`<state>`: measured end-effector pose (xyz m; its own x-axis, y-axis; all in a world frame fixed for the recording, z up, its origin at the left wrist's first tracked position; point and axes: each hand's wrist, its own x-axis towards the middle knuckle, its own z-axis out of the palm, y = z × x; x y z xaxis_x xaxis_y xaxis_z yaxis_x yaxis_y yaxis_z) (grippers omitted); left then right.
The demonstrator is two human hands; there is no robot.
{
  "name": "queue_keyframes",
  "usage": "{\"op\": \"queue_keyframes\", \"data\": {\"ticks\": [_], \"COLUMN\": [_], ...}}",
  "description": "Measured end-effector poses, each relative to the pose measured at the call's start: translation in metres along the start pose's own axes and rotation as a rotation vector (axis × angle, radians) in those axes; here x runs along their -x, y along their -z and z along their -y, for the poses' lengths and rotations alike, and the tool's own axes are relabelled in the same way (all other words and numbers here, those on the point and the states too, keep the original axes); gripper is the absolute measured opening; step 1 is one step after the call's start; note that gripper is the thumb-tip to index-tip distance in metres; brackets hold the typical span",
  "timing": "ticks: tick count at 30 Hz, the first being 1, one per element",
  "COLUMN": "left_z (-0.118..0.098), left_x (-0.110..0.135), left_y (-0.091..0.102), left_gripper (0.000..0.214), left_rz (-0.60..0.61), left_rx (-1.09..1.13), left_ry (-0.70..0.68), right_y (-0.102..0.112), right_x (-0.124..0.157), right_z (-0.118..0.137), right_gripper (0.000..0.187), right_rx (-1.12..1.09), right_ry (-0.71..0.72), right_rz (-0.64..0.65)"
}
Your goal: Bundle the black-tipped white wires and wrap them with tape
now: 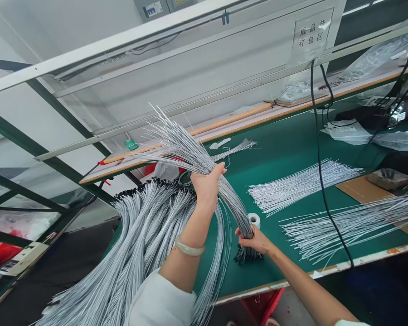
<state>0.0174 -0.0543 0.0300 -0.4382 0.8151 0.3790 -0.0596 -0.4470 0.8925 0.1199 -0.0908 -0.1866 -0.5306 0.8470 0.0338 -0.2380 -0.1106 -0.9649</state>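
Observation:
My left hand (207, 186) is closed around a thick bundle of thin grey-white wires (193, 153), which fans out upward past my fingers. My right hand (255, 240) grips the same bundle lower down, just above its black ends (247, 256), close to a small roll of white tape (254, 220). A much larger mass of similar wires (143, 240) with black tips along its top lies to my left, drooping over the edge of the green-topped workbench (279, 267).
Loose wire batches (302, 185) lie on the green mat, with another (350, 226) at the right. A black cable (321, 158) hangs down across the bench. Plastic bags (367, 136), a cardboard sheet (360, 190) and a wooden strip (190, 136) sit around the bench, beneath a shelf with a printed sign (313, 34).

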Motion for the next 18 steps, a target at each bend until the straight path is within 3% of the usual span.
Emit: {"op": "queue_keyframes", "data": {"ticks": [4, 7, 10, 14, 18], "left_z": [0.004, 0.013, 0.019, 0.019, 0.018], "left_x": [0.001, 0.0, -0.004, -0.006, -0.004], "left_y": [-0.001, 0.001, 0.007, 0.016, 0.023], "left_gripper": [0.02, 0.032, 0.04, 0.039, 0.019], "left_rz": [0.103, 0.046, -0.01, -0.017, -0.033], "left_rx": [0.142, 0.189, 0.165, 0.093, 0.033], "left_ry": [0.023, 0.05, 0.018, -0.095, -0.155], "right_y": [0.013, 0.015, 0.012, 0.006, -0.003], "right_x": [0.004, 0.008, 0.014, 0.028, 0.039], "right_z": [0.002, -0.003, -0.017, -0.045, -0.074], "right_gripper": [0.026, 0.029, 0.04, 0.076, 0.097], "right_rx": [0.013, 0.072, 0.273, 0.56, 0.678], "right_ry": [-0.05, -0.047, 0.046, 0.09, 0.132], "right_rz": [0.122, 0.116, -0.034, -0.334, -0.452]}}
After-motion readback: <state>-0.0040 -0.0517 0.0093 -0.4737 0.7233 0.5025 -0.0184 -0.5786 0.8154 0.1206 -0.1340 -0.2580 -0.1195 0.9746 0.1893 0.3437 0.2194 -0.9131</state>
